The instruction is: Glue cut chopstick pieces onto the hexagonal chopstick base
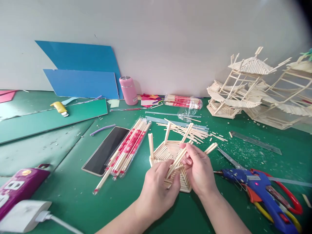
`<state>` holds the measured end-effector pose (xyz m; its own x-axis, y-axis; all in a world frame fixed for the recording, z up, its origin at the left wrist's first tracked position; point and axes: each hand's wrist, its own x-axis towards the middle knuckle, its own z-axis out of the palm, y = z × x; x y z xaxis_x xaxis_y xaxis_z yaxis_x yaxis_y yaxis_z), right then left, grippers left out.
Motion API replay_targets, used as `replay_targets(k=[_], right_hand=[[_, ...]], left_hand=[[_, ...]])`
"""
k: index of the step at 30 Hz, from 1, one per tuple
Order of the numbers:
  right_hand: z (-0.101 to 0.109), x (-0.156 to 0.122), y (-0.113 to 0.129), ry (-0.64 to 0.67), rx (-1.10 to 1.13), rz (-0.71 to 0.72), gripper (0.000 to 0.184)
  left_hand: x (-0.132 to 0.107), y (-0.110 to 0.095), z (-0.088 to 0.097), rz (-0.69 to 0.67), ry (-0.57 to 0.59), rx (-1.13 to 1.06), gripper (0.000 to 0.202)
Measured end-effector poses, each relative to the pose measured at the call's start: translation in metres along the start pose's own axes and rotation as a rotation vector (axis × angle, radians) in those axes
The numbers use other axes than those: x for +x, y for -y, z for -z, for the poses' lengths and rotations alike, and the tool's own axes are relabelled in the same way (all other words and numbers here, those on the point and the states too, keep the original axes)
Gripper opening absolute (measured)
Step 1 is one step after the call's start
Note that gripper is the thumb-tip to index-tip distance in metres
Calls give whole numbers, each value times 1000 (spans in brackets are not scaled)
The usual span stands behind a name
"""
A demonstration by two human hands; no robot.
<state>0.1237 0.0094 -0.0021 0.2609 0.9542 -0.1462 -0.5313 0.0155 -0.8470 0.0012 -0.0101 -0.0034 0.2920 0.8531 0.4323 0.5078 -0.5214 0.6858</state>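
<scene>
A short bundle of thin wooden sticks (pixel 179 160) slants between my two hands, above a flat hexagonal stick base (pixel 159 152). My left hand (pixel 159 185) pinches its lower end between thumb and fingers. Near the upper end, the fingertips of my right hand (pixel 198 167) are closed on the same sticks. Several paired posts (pixel 151 146) rise from the corners of the base, leaning at different angles. Both hands and wrists cover the front and right parts of the base, so whether the held sticks touch it cannot be made out.
A blue glue gun (pixel 258 185) with a red light lies at right, over red-handled pliers (pixel 292 198). Packed chopsticks (pixel 131 144) and a phone (pixel 104 151) lie left. Loose cut sticks (pixel 192 131) lie behind the base. Stick pavilions (pixel 239 84) stand back right; a pink bottle (pixel 128 91) stands behind.
</scene>
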Motion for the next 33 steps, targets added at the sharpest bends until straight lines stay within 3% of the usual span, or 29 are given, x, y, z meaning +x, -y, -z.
replay_targets(k=[5,14,20,26,33], right_hand=[[-3,-2,5,-6,57,0,19],[-3,-1,4,-50,64,29,18],[-4,-1,4,-32,57,37,17],[-1,0,-1,-56,19,52,20],[2,-6,-11,-47,-283,122,25]], left_hand=[[2,4,-1,-133,-121,168,14],[2,5,5,-236,-12,266,9],[2,7,4,-264,-35,272,13],[2,7,4,-215,-35,254,10],[4,8,0,-149,-85,202,25]])
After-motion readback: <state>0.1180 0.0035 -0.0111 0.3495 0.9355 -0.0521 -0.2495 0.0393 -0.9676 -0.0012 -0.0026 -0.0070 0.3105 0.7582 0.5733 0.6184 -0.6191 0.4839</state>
